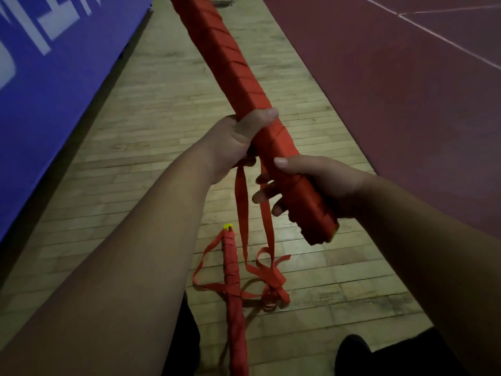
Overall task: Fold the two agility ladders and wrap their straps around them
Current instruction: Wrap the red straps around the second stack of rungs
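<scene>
Both hands (273,158) grip one wrapped ladder (233,66) above another ladder (234,289) on wooden floor (151,109).

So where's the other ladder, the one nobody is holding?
The second ladder bundle lies on the wooden floor, low in the head view between the person's forearms, below the bundle held in both hands, with loose strap to its right.

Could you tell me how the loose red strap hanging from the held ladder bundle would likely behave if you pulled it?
The strap is probably floppy: it hangs limp and lies in loops on the floor. It may snag on the second bundle, which it appears to cross.
</scene>
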Tool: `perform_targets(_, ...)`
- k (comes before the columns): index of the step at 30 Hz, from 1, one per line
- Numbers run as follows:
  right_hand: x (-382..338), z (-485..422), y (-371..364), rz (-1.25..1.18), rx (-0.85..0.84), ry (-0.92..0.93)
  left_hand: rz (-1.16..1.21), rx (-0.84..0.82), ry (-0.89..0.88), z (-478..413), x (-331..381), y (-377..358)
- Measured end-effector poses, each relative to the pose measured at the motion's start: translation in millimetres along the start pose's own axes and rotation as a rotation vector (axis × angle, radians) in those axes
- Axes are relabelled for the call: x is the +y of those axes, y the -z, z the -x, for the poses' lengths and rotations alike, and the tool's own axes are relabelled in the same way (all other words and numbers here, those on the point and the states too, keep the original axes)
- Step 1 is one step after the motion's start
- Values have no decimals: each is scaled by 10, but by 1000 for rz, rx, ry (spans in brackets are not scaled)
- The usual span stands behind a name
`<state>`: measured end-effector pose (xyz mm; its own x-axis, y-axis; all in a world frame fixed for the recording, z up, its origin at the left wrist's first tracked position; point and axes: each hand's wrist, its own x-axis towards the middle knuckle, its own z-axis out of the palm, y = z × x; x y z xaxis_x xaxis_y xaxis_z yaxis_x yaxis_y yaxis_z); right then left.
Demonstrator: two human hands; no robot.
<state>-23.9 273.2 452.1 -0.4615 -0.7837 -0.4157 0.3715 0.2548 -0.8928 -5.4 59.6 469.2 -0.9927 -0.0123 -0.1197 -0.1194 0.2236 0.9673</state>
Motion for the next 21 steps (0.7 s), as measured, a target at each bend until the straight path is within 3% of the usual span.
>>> perform_targets(3, 1, 35, 8, -84, -66, 24, -17, -5, -44, 30, 41, -31)
perform_targets(5, -19, 48, 12, -23, -11, 58, -87, 41, -44, 15, 66, -15)
perform_targets(10, 148, -103, -19, 413, 535, 111, -367, 179, 85, -95, -6, 92)
perform_targets(12, 274, -181, -30, 575, 655, 117, -381, 210, 186, -108, -58, 102)
perform_targets(16, 400, -252, -61, 783, 668, 118, -258, 266, 323, -174, -258, 92)
perform_targets(21, 307, -263, -138, 568, 577, 144, -71, 247, 237, -241, -286, 115)
